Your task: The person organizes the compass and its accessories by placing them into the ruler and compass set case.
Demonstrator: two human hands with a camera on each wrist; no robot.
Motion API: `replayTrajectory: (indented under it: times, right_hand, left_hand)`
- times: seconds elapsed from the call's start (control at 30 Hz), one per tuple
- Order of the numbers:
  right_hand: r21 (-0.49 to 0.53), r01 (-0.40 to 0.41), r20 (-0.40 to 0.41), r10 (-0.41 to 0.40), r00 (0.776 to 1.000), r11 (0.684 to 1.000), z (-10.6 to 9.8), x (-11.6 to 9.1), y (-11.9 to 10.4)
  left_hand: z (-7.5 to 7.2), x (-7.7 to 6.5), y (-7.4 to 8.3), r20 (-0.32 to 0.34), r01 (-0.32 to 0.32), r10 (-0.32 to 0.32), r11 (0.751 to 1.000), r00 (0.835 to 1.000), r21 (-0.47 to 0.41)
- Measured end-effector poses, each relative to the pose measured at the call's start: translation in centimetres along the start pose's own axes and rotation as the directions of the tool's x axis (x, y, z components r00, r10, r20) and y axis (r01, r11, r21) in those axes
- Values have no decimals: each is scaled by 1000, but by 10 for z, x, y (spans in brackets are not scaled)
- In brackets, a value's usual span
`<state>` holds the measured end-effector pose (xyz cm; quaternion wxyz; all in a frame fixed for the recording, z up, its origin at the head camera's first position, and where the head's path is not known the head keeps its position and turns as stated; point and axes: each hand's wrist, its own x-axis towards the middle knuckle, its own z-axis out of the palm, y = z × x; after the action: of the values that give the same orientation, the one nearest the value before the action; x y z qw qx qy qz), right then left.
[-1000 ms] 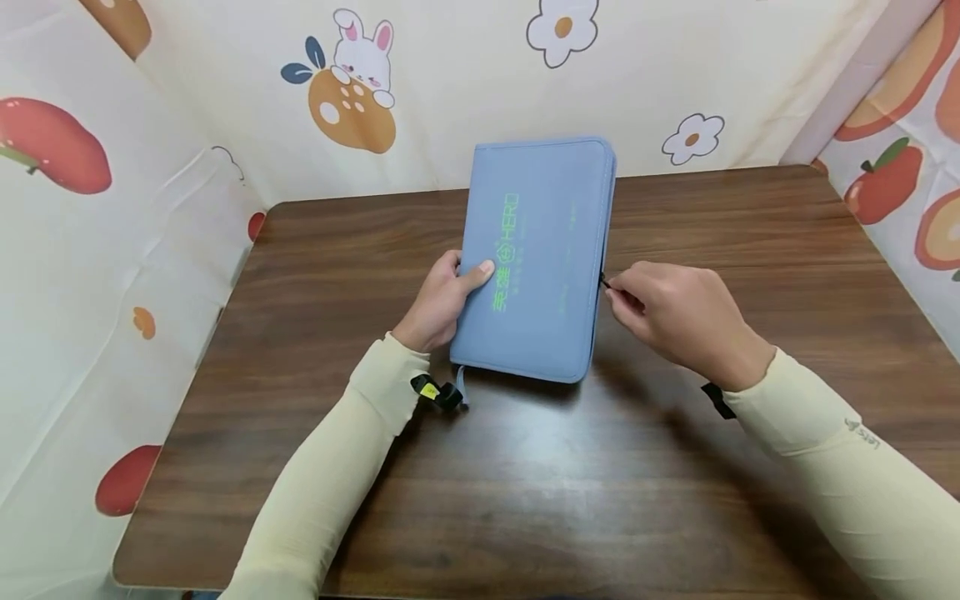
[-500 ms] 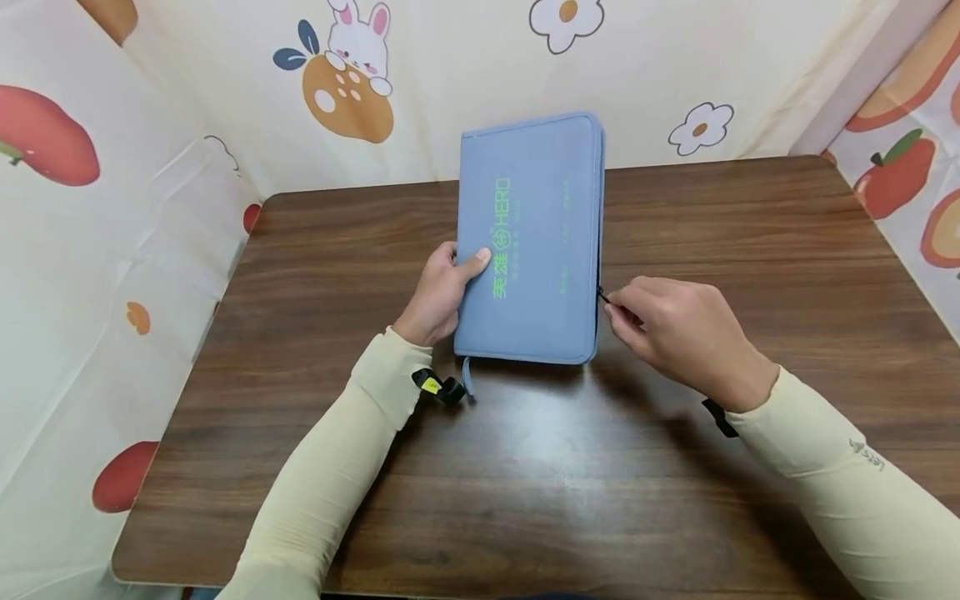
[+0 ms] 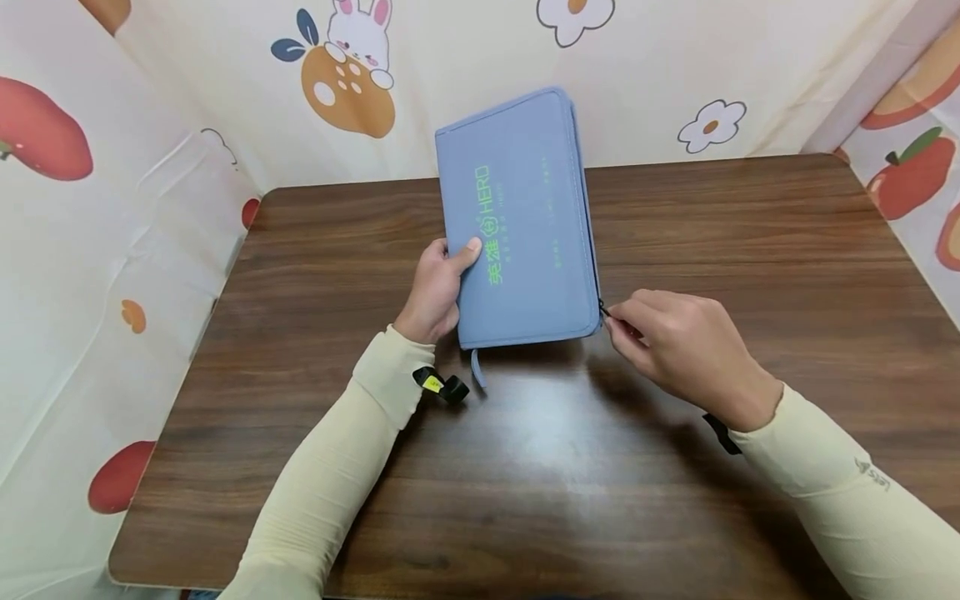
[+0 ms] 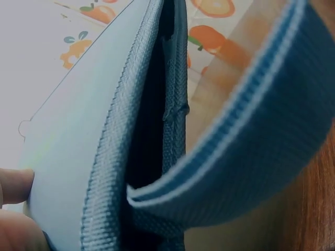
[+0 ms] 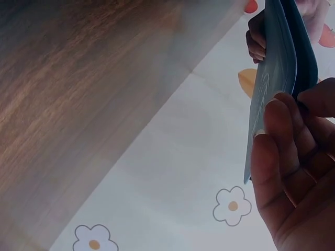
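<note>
A light blue zippered case (image 3: 525,217) with green lettering is held tilted up off the table. My left hand (image 3: 435,292) grips its left edge, thumb on the front cover and fingers behind. My right hand (image 3: 678,350) pinches the small dark zipper pull (image 3: 604,309) near the lower right corner. From the left wrist, a dark gap shows between the case's zipper edges (image 4: 112,136), and a blue fabric strap (image 4: 246,151) sticks out close to the camera. The right wrist view shows the right fingers (image 5: 280,125) at the case's parted edge. The contents are hidden.
A dark wood-grain table (image 3: 525,483) lies beneath both arms. Behind it stands a pale curtain (image 3: 465,50) printed with fruit, flowers and a rabbit. A black wrist camera (image 3: 442,387) sits near the left cuff, beside the dangling strap.
My right hand has drawn the zipper pull down the right edge to the lower corner. The case has turned, its top leaning leftward, while the left hand keeps its grip.
</note>
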<state>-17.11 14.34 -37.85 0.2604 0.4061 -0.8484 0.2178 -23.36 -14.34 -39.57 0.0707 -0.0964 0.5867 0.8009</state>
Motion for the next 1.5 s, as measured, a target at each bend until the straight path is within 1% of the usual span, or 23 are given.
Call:
replayTrajectory:
  times: [0.1,0.33,0.5,0.7,0.77,0.93,1.07,1.13,1.23,1.37,1.5]
  right_hand:
    - [0,7,-12,-7,1000,1000,0,1,-1]
    - [-37,6,21,-5,1000,999,-2,-1,-6]
    - [-37,34,-31,-35,999,999,2,0,-9]
    - [-55,58,-89,-63,994,997,5,1,-16]
    - [-58,58,-101,-64,993,997,5,2,-17]
    - [-55,48,-116,-54,992,997,7,3,-18]
    - [-65,45,-133,-53,990,997,9,4,-20]
    - [-66,45,-132,-54,990,997,10,4,-21]
    - [-52,44,-107,-50,993,998,10,3,-23]
    - [-35,41,-74,-43,996,999,11,1,-25]
    - [-26,49,-62,-51,997,998,16,1,-29]
  left_hand:
    - [0,2,1,-3,-17,17,1000,1000,0]
    - [1,1,-1,-28,-19,19,1000,999,-13]
    - [2,0,-3,-63,-40,37,998,997,-51]
    - [8,-7,-7,-100,-59,47,991,994,-122]
    - [11,-8,-7,-108,-66,51,987,993,-145]
    - [18,-10,-7,-137,-74,51,983,989,-169]
    - [23,-14,-7,-147,-84,57,979,988,-187]
    - [26,-16,-7,-148,-90,61,975,987,-203]
    - [30,-19,-7,-153,-102,67,967,986,-235]
    - [36,-21,-9,-150,-104,67,960,986,-260]
    - [40,-23,-11,-155,-112,71,954,985,-278]
